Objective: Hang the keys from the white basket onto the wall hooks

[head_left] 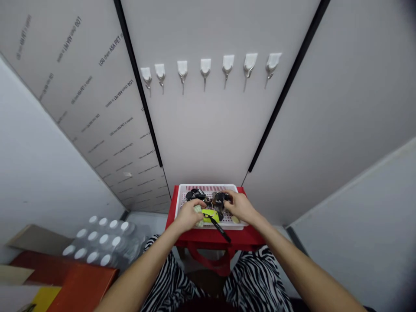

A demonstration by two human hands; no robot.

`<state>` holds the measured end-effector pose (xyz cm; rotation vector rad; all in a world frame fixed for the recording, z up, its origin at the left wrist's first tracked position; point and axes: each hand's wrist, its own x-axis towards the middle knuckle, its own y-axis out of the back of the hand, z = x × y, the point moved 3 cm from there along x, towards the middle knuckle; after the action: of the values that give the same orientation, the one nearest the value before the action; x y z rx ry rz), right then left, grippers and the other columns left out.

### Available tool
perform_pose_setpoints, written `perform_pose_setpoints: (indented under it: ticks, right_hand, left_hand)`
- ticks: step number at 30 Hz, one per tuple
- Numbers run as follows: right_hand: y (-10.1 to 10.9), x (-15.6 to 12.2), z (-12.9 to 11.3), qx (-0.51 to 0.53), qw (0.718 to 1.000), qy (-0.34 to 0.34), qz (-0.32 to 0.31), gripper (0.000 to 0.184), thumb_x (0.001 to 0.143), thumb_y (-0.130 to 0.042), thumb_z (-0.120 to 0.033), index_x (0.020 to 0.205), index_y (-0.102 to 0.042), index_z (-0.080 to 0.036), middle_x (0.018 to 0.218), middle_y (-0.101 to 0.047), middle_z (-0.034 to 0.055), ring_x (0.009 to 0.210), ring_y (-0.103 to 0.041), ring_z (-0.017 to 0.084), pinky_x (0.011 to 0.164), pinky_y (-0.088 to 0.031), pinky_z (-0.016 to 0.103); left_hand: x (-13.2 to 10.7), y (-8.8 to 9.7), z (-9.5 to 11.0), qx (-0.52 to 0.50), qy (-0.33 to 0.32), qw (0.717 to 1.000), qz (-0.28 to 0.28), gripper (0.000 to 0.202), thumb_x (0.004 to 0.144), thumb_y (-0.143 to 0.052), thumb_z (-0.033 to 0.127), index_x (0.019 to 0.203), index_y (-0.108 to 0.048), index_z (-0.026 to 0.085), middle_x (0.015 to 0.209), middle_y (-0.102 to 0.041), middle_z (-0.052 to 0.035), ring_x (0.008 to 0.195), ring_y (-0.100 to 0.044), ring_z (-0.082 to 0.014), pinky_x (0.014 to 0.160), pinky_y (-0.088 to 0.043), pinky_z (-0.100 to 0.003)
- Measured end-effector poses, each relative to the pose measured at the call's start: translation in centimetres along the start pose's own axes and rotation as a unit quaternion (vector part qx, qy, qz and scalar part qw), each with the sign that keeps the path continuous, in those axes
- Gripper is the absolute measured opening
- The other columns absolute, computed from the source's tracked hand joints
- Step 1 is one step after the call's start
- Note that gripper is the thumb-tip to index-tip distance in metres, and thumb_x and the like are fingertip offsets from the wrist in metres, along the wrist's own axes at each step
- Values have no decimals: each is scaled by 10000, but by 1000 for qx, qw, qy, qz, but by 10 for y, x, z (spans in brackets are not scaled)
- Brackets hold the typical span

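Over my striped knees (260,281), both hands are in the white basket (182,193) on the red table (208,239). Left grip (188,215) is clenched round a pale tag (197,209), just beside the yellow-green fob (210,213), whose black strap (220,229) trails over the near rim. Right grip (239,207) sits on a dark fob (222,198); clamped or just resting, I can't tell. I'd call this picking through the bunch, and lifting anything calls for untangling first. Basket walls hem me in, but there's open air above, up to the wall hooks (205,67).
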<state>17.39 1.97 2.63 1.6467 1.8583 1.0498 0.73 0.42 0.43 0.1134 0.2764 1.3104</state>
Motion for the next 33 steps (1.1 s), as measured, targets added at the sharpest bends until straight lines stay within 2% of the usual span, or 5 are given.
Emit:
perform_pose_setpoints:
  ticks: [5,11,23,28,33]
  right_hand:
    - [14,5,7,17,996,-61,60,304,618,-388,-232,884,-520,-165,694,-580,32,594,-507,136,577,-382,249]
    - [12,2,-26,-56,993,81,61,248,593,-440,-215,802,-564,-166,899,-534,68,854,-440,191,775,-310,315]
    - [-18,0,-42,404,905,-72,-113,391,622,-422,-240,1005,-371,-186,654,-494,-23,427,-409,52,434,-363,196]
    - [11,3,-39,262,962,-63,-45,195,616,-399,-222,782,-481,-163,518,-425,-47,405,-353,53,401,-309,182]
    - [56,-1,-42,170,984,-33,46,167,594,-444,-242,729,-499,-159,602,-480,-20,523,-415,82,484,-345,201]
  left_hand:
    - [6,9,0,-100,-2,993,58,221,453,-439,37,636,-494,149,620,-522,30,502,-445,-64,484,-359,-169]
    - [10,20,6,-230,-13,968,101,221,445,-457,54,646,-475,143,594,-529,29,514,-471,-71,496,-376,-178]
    - [5,24,29,-306,39,950,49,208,501,-527,163,700,-472,136,595,-522,12,481,-467,-67,481,-362,-194]
    - [6,5,20,-183,69,978,-69,351,547,-454,87,891,-471,151,766,-540,-15,601,-481,-59,527,-349,-161]
    - [13,0,14,-78,2,997,7,418,572,-410,64,982,-415,141,956,-490,-67,651,-482,-70,615,-368,-200]
